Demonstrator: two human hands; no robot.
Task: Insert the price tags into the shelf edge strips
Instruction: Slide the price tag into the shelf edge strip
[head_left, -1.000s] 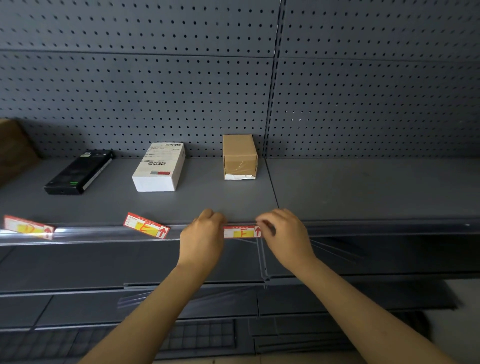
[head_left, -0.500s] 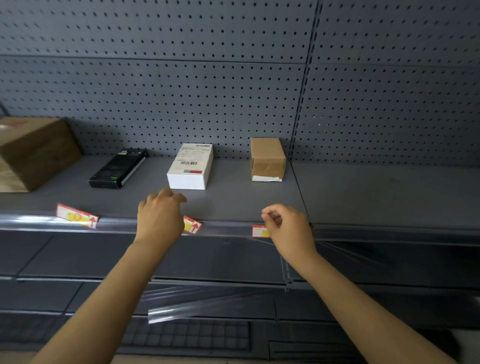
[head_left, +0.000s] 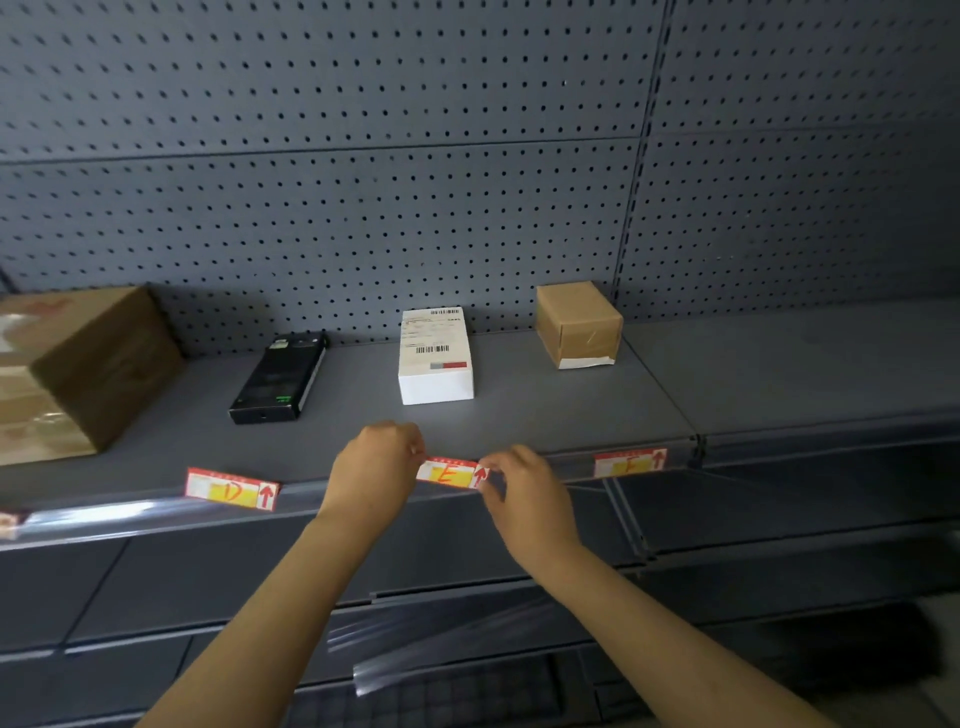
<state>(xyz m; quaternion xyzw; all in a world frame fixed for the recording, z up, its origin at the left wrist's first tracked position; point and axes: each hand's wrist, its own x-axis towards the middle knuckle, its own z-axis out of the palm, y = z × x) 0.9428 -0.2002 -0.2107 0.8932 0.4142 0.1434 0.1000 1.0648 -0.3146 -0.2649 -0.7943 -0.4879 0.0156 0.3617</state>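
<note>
- While both hands work at the near edge of the shelf (head_left: 545, 410), the price tag marked E (head_left: 451, 473) is held between them, level with the clear edge strip (head_left: 306, 491) and directly in front of the white box (head_left: 435, 358).
- Left hand (head_left: 376, 470): fingers curled, pinching the left end of the E tag; the knuckles face the viewer.
- Right hand (head_left: 524, 493): fingers curled, pinching the right end of the same tag beside its red arrow.
- From this angle I cannot tell whether the E tag is seated in the strip or only lies against it.
- Tag marked D (head_left: 232, 489): lies tilted on the shelf edge to the left of the hands, its lower edge at the strip.
- Tag marked F (head_left: 629, 462): sits flat behind the clear strip at the right end of this shelf section, well apart from the hands.
- A further tag (head_left: 8, 522) is partly visible at the far left border; its letter is unreadable.
- Items on the shelf, left to right: a large cardboard carton (head_left: 78, 374), a black flat box (head_left: 280, 384), the white box with barcode labels, and a small brown box (head_left: 577, 325) near the perforated back panel (head_left: 363, 208).
- Lower shelf (head_left: 727, 566): a loose clear strip (head_left: 447, 644) lies slanted below the forearms.
</note>
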